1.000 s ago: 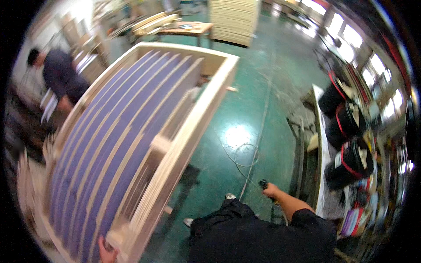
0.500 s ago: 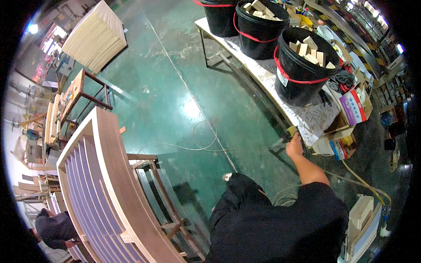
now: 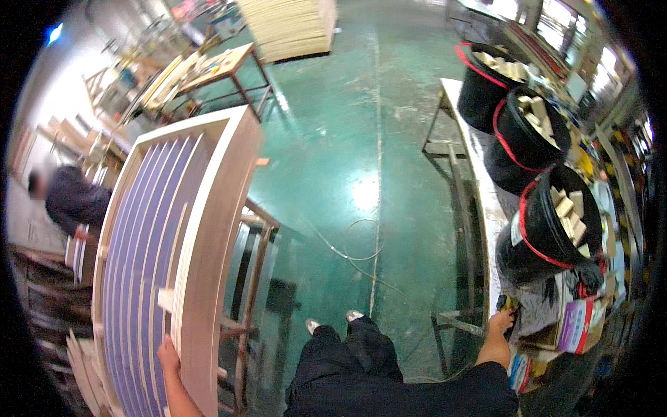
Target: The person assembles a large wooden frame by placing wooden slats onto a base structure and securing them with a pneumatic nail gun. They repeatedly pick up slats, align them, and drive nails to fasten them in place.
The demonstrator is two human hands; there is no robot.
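Observation:
My left hand (image 3: 168, 353) is by the inner edge of a large wooden frame (image 3: 224, 177), its fingers drawn together. What they hold, if anything, is hidden. Thin pale slats (image 3: 149, 229) run lengthwise over a purple-blue panel inside the frame. Just beyond that hand, a small pale wood block (image 3: 166, 300) sits against the frame's edge. Off to the right, my right hand (image 3: 501, 320) is closed around a small yellow-and-black hand tool (image 3: 509, 303) at the near end of the bench. Its exact kind cannot be made out.
Black buckets (image 3: 549, 226) of wood blocks line the right bench (image 3: 479, 187). A purple-and-white box (image 3: 577, 326) lies near its end. A thin hose (image 3: 338, 250) loops across the green floor. Another person (image 3: 75, 200) is at the far left. Stacked boards (image 3: 288, 31) stand behind.
My view has swung right and shows the buckets farther right. My left hand has come into view at the wooden frame. The tool is still in my right hand by the bench.

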